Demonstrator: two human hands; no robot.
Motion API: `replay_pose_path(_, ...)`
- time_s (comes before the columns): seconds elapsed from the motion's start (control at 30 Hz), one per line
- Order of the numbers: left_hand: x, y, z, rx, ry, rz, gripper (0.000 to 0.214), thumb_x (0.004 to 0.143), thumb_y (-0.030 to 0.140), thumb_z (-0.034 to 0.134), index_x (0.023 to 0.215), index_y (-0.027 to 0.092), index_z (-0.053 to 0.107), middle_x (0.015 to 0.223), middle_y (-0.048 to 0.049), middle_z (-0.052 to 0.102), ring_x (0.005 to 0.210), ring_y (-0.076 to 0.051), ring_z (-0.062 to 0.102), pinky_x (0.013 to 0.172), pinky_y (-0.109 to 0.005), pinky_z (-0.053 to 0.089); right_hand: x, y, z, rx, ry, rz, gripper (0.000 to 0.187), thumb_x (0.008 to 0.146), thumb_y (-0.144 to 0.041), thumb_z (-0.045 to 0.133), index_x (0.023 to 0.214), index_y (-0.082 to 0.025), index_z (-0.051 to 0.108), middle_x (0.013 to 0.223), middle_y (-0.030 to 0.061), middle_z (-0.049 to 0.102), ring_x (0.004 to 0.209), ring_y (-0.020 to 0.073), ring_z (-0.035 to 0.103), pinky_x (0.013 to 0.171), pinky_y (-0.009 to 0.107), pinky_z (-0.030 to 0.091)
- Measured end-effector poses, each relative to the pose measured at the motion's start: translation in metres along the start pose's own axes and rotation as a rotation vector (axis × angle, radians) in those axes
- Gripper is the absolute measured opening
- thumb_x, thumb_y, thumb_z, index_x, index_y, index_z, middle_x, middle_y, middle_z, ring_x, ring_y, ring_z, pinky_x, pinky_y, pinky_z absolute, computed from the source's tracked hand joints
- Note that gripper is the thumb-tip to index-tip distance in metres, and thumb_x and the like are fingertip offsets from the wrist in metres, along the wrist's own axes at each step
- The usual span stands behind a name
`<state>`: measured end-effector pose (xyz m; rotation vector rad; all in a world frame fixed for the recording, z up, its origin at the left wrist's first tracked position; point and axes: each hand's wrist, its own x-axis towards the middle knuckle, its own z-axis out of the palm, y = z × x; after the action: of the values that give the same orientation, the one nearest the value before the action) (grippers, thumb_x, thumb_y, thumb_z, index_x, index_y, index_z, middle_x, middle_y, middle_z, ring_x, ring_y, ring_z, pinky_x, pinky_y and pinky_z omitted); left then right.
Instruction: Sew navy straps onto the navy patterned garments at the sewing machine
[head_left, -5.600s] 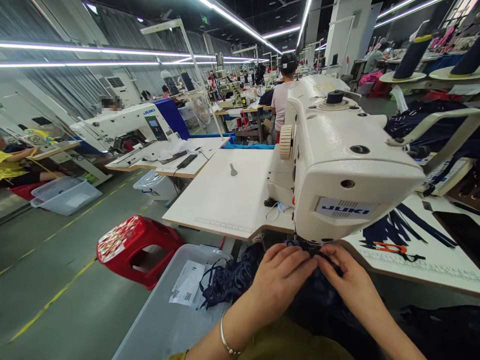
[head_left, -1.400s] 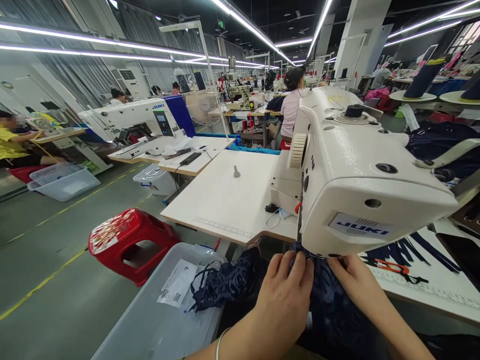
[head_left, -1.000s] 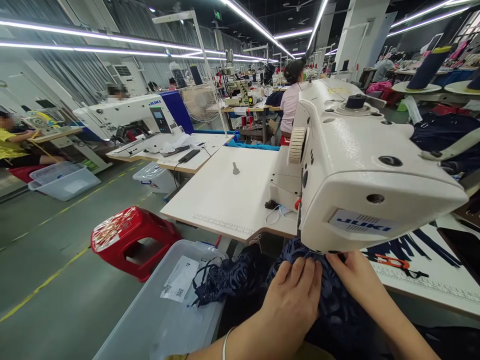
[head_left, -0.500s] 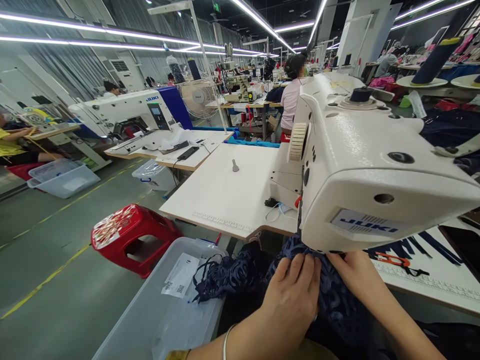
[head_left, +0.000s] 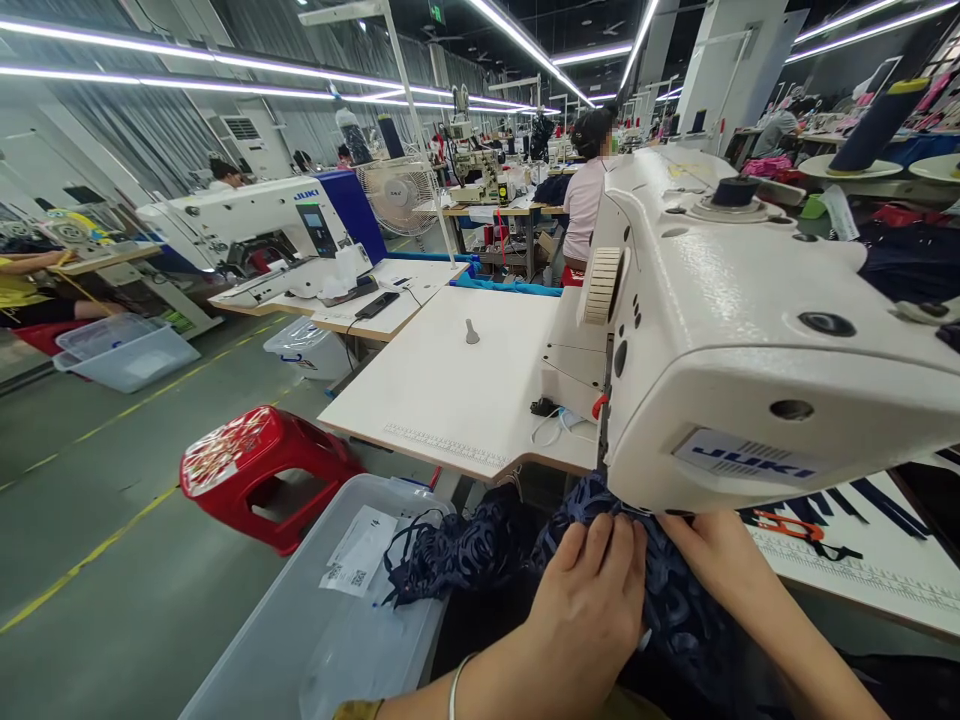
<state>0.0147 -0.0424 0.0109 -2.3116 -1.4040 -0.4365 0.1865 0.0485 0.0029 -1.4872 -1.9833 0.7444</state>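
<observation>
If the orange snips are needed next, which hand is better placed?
Right, likely: the right hand is nearer the orange snips, which lie just beyond its wrist. The left hand is farther off, on the navy fabric.

JUKI twice, plus a small number
Blue JUKI lettering stands on the badge (head_left: 754,458) of the near sewing machine (head_left: 739,290) and on the farther machine (head_left: 259,208). The paper slip (head_left: 356,548) in the plastic bin (head_left: 262,645) seems to read 14, above a QR-like code (head_left: 361,577). Digits on the ruler scale (head_left: 450,445) are too small.
</observation>
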Motion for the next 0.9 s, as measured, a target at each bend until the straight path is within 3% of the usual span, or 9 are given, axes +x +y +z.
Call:
replay_pose_path(0.13, -0.001, 0.004, 0.004, 0.043, 0.016, -0.014, 0.044, 0.095, 0.029, 0.045, 0.135, 0.013, 0.053, 0.133, -0.0085, 0.054, 0.119, -0.022, 0.046, 0.1, -0.033, 0.034, 0.0, 0.001, 0.001, -0.025, -0.011, 0.008, 0.042, 0.088, -0.046, 0.043, 0.108, -0.02, 0.07, 0.114, 0.0118, 0.071, 0.11, 0.0377, 0.063, 0.083, 0.041, 0.051)
replay_pose_path(0.33, -0.001, 0.008, 0.011, 0.105, 0.113, -0.048, 0.039, 0.093, 0.028, 0.048, 0.126, 0.011, 0.061, 0.123, -0.0092, 0.059, 0.114, -0.023, 0.049, 0.097, -0.033, 0.035, 0.002, 0.008, 0.007, -0.089, 0.03, 0.016, 0.034, 0.087, -0.044, 0.043, 0.089, -0.022, 0.069, 0.093, 0.0139, 0.074, 0.092, 0.0368, 0.068, 0.071, 0.04, 0.051)
replay_pose_path(0.47, 0.0, 0.005, 0.018, 0.074, 0.272, -0.08, 0.034, 0.091, 0.026, 0.047, 0.113, 0.011, 0.069, 0.114, -0.0082, 0.064, 0.109, -0.023, 0.051, 0.093, -0.034, 0.036, 0.002, 0.016, 0.002, -0.002, 0.236, -0.057, 0.028, 0.089, -0.042, 0.044, 0.094, -0.021, 0.062, 0.097, 0.0112, 0.069, 0.095, 0.0299, 0.063, 0.078, 0.039, 0.049)
replay_pose_path(0.53, 0.001, 0.003, 0.02, 0.068, 0.291, -0.075, 0.033, 0.09, 0.025, 0.048, 0.111, 0.012, 0.07, 0.112, -0.0074, 0.065, 0.107, -0.023, 0.052, 0.092, -0.034, 0.036, -0.001, 0.023, -0.003, 0.034, 0.342, -0.033, 0.027, 0.091, -0.043, 0.044, 0.098, -0.022, 0.06, 0.099, 0.0095, 0.066, 0.096, 0.0277, 0.061, 0.078, 0.038, 0.05)
replay_pose_path(0.6, 0.002, 0.002, 0.021, 0.075, 0.259, -0.061, 0.032, 0.089, 0.024, 0.05, 0.113, 0.014, 0.069, 0.112, -0.0063, 0.065, 0.106, -0.022, 0.053, 0.092, -0.033, 0.037, -0.007, 0.032, -0.006, 0.105, 0.388, 0.059, 0.03, 0.091, -0.048, 0.045, 0.098, -0.022, 0.059, 0.098, 0.0086, 0.066, 0.096, 0.0272, 0.061, 0.08, 0.038, 0.05)
replay_pose_path(0.7, 0.001, 0.003, 0.021, 0.099, 0.215, -0.051, 0.033, 0.087, 0.025, 0.054, 0.116, 0.016, 0.068, 0.113, -0.0063, 0.064, 0.106, -0.022, 0.054, 0.091, -0.034, 0.04, -0.021, 0.048, -0.002, 0.319, 0.304, 0.292, 0.05, 0.091, -0.064, 0.04, 0.106, -0.021, 0.061, 0.116, 0.0121, 0.066, 0.113, 0.0291, 0.059, 0.098, 0.043, 0.046)
replay_pose_path(0.83, 0.0, 0.007, 0.023, 0.114, 0.211, -0.037, 0.036, 0.084, 0.025, 0.056, 0.118, 0.016, 0.067, 0.115, -0.008, 0.063, 0.107, -0.024, 0.053, 0.091, -0.034, 0.043, -0.039, 0.058, 0.016, 0.63, 0.175, 0.616, 0.08, 0.085, -0.078, 0.035, 0.132, -0.016, 0.054, 0.151, 0.014, 0.04, 0.142, 0.0273, 0.03, 0.114, 0.043, 0.028)
replay_pose_path(0.9, 0.0, 0.007, 0.024, 0.107, 0.2, -0.025, 0.038, 0.084, 0.027, 0.058, 0.119, 0.015, 0.066, 0.116, -0.0086, 0.062, 0.108, -0.024, 0.053, 0.091, -0.034, 0.044, -0.044, 0.057, 0.024, 0.775, 0.116, 0.641, 0.084, 0.082, -0.08, 0.037, 0.134, -0.015, 0.054, 0.149, 0.0141, 0.043, 0.141, 0.027, 0.033, 0.112, 0.042, 0.031)
